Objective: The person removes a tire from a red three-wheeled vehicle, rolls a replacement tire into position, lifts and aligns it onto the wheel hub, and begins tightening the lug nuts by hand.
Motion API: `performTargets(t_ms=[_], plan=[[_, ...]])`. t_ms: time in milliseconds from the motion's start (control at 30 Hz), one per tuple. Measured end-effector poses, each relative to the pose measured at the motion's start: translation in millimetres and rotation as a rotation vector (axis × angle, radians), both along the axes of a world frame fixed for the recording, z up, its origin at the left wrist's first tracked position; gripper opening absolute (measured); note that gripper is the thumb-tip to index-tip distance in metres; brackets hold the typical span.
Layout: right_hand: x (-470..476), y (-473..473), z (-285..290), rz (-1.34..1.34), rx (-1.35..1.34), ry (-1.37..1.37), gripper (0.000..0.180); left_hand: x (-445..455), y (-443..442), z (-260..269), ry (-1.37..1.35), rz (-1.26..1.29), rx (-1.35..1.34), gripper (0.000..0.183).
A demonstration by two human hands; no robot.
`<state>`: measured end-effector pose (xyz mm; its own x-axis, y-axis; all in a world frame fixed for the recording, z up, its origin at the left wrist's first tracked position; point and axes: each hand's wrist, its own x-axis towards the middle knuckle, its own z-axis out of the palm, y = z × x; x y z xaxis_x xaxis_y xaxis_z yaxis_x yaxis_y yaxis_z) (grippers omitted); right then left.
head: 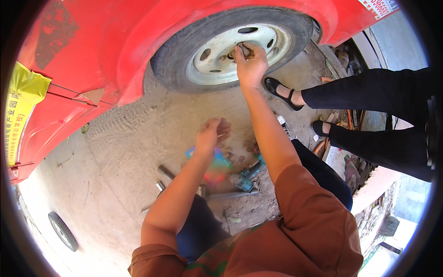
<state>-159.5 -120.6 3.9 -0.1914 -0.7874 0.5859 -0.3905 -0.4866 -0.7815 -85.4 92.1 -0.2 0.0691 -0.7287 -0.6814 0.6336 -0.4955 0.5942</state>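
At the hub of a pale steel wheel on a red vehicle, my right hand pinches a small metal part between thumb and fingers. It looks like a wheel nut, but the fingers partly cover it. The black tire rests on the ground. My left hand hovers above the ground with loosely curled fingers and nothing visible in it. Below it are a blurred multicoloured sheet or bag and a teal power tool. Several small brown metal pieces lie nearby.
A metal bar and a steel tube lie near my knees. To the right stands another person in black trousers and black shoes, close to the wheel. A spare tire is at the lower left. Rubble lines the right.
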Motion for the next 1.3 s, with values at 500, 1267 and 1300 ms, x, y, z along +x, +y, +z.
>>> performTargets(t_ms=[500, 1267, 1300], plan=[[-5, 14, -3, 0.105, 0.073, -0.155, 0.024, 0, -3, -3, 0.008, -0.043, -0.011, 0.029], [2, 15, 21, 0.169, 0.329, -0.354, 0.021, -1, -3, 16, 0.031, -0.108, -0.065, 0.031], [2, 14, 19, 0.175, 0.308, -0.334, 0.021, -1, -3, 16, 0.033, -0.109, -0.067, 0.031]])
